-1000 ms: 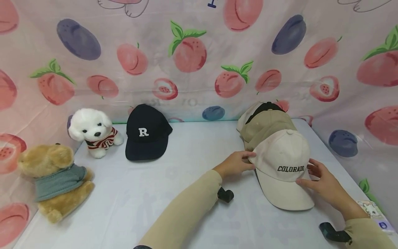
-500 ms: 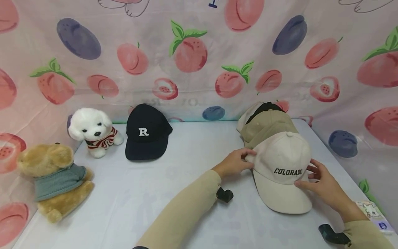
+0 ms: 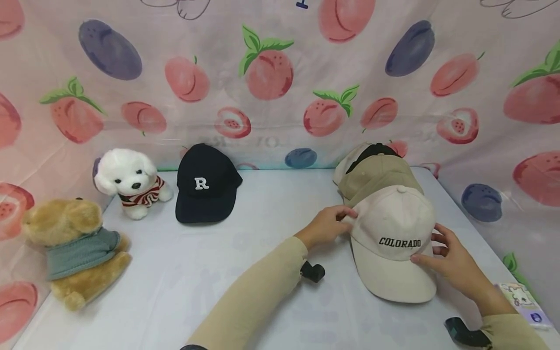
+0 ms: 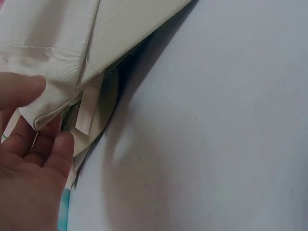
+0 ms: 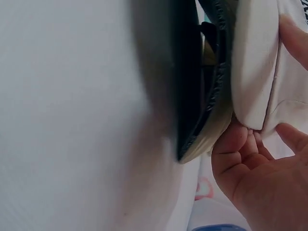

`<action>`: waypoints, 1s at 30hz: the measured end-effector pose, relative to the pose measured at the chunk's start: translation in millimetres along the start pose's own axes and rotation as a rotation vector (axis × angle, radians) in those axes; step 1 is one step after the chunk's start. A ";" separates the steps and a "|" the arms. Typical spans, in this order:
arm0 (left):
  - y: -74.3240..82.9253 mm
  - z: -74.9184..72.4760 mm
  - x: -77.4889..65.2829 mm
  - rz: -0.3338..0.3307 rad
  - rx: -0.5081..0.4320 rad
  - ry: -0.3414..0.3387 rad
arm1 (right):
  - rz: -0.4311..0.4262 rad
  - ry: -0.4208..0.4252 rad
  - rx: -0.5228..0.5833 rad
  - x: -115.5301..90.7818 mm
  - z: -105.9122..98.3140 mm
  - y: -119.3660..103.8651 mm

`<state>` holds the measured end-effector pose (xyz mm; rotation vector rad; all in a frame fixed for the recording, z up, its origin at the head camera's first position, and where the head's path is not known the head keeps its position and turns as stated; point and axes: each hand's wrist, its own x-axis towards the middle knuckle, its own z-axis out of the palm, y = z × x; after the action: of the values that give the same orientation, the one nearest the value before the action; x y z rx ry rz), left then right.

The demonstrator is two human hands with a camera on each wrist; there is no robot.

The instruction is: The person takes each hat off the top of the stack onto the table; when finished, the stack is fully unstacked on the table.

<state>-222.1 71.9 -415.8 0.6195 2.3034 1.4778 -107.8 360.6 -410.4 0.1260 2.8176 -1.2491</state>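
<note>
A wide lane of flat white tabletop [image 3: 271, 209] separates the round-crowned black cloth cap [image 3: 204, 199] from the left hand [image 3: 324, 226]; rightward, a round-crowned cream cloth cap [image 3: 393, 223] blocks passage.

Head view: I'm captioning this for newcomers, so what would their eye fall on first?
Probably the cream fabric cap lettered COLORADO, held between the left hand and the right hand at the right of the white-topped table, in front of a khaki fabric cap. Next comes the black fabric cap with a white R, left of centre toward the back. Then the pale pink backdrop printed with large fruit, spread behind the table.
</note>
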 end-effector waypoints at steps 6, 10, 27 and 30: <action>3.7 -12.0 -6.7 0.040 0.013 -0.019 | -0.013 -0.021 -0.004 -5.0 0.2 -7.9; 8.0 -23.3 -11.1 0.071 0.002 -0.021 | -0.039 -0.016 -0.002 -7.1 1.1 -17.1; 20.9 -71.6 -30.5 0.164 0.054 0.035 | -0.071 0.003 0.007 -6.4 8.2 -68.2; 20.9 -80.7 -34.6 0.173 0.052 0.041 | -0.084 0.009 0.017 -3.9 13.0 -75.2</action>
<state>-229.1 -0.6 -362.5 0.8285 2.3777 1.5229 -110.9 300.4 -363.4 0.0139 2.8480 -1.2926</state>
